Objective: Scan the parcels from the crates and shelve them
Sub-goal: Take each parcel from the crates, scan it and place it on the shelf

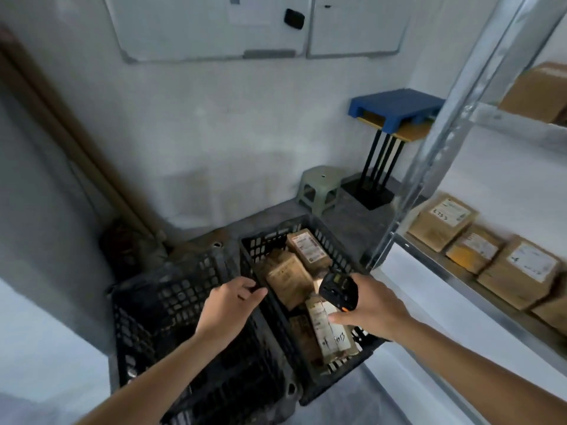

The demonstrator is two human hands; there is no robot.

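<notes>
- Right hand grips the scanner over the parcels lying in the right crate.
- Left hand hovers, fingers loosely curled, holding nothing.
- Risk: tilted, overlapping parcels hide labels, so a scan may miss or catch the neighbour's code.

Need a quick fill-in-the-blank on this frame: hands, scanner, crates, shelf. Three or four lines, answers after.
1. The scanner is held in the ____ hand.
2. The left hand hovers over the rim between the two black ____.
3. The parcels still to be scanned lie in the ____ crate.
4. Parcels already on the shelf are ____ in colour.

Answers: right; crates; right; brown
</notes>
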